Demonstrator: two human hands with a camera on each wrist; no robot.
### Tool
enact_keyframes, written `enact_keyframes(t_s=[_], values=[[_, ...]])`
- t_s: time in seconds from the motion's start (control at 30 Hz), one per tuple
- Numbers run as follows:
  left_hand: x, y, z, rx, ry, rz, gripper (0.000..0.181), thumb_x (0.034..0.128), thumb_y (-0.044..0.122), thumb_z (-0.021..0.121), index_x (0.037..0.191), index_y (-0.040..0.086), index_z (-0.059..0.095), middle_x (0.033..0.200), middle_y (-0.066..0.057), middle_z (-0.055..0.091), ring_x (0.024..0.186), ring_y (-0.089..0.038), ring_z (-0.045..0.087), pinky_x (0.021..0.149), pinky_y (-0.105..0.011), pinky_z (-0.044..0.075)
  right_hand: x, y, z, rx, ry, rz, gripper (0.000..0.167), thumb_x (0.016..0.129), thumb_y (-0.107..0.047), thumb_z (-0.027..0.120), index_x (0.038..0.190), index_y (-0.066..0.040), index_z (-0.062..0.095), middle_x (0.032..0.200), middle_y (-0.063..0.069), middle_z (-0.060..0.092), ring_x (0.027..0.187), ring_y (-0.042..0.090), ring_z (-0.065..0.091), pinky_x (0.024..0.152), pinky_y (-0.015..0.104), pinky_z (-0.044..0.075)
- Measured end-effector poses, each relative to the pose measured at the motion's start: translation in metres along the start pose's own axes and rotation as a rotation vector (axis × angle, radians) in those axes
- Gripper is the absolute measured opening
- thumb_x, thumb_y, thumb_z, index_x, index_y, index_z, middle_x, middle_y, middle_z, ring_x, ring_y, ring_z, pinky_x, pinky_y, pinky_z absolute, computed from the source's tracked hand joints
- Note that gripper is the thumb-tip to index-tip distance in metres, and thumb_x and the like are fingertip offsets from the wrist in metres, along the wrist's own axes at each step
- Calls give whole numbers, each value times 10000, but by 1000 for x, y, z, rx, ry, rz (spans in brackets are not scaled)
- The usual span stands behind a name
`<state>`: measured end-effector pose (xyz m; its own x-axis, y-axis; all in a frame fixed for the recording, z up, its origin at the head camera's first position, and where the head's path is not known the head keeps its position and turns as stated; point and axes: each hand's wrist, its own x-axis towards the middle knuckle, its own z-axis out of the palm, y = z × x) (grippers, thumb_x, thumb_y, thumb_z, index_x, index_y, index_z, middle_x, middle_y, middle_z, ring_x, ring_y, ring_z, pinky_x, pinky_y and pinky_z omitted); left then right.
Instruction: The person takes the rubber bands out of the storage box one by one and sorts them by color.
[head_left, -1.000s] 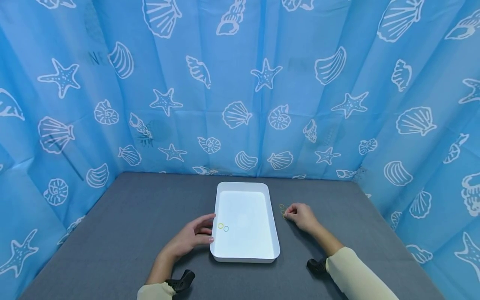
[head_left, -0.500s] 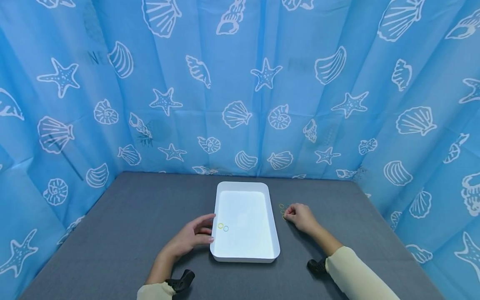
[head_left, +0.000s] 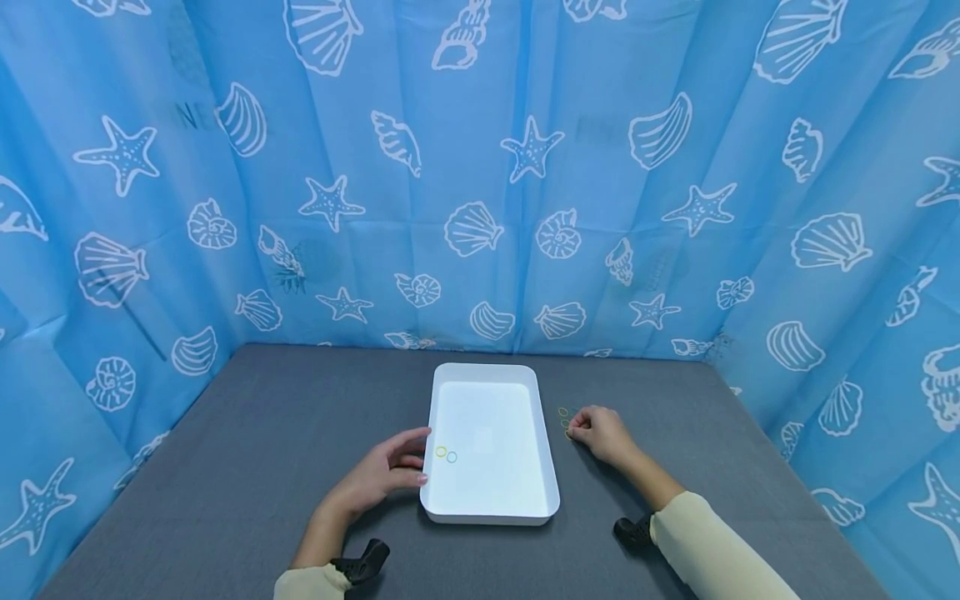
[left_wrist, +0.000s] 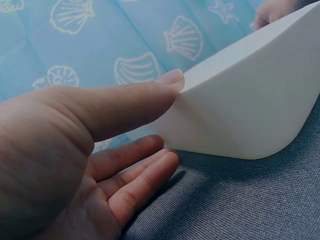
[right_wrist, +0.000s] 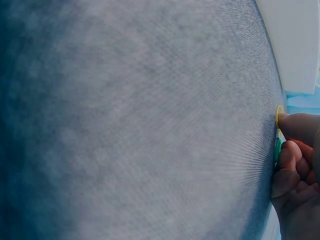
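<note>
A shallow white tray stands on the grey table, with a thin yellow ring and a thin pale blue-green ring inside near its left wall. My left hand touches the tray's left side. In the left wrist view its thumb is against the rim and the other fingers extend below. My right hand, right of the tray, has thumb and forefinger together at the edge of another thin yellow ring, down at the table. A green ring lies beside those fingers, partly hidden.
Another yellow ring lies just beyond my right fingertips, among rings partly covered by the hand. A blue shell-patterned curtain hangs behind and along both sides of the grey table.
</note>
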<state>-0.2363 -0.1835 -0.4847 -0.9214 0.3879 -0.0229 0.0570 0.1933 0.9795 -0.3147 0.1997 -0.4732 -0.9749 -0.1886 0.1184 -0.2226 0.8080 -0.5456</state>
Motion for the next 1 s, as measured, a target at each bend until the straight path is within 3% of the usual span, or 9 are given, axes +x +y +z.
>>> enact_keyframes(t_s=[0.47, 1.0], values=[[1, 0, 0, 0, 15, -19, 690, 878, 177, 737, 1476, 88, 405, 1370, -185, 495, 1111, -287, 545, 877, -412, 476, 1, 6, -2, 82, 0, 24, 85, 860, -67, 716, 794, -57, 662, 708, -5, 580, 645, 136, 508, 608, 307, 425], [0, -1, -1, -1, 9, -17, 688, 880, 171, 732, 1477, 87, 401, 1380, -177, 490, 1118, -286, 540, 877, -409, 476, 7, -2, -7, 142, 86, 33, 54, 866, -47, 701, 866, -23, 653, 750, 31, 565, 679, 167, 498, 600, 304, 409]])
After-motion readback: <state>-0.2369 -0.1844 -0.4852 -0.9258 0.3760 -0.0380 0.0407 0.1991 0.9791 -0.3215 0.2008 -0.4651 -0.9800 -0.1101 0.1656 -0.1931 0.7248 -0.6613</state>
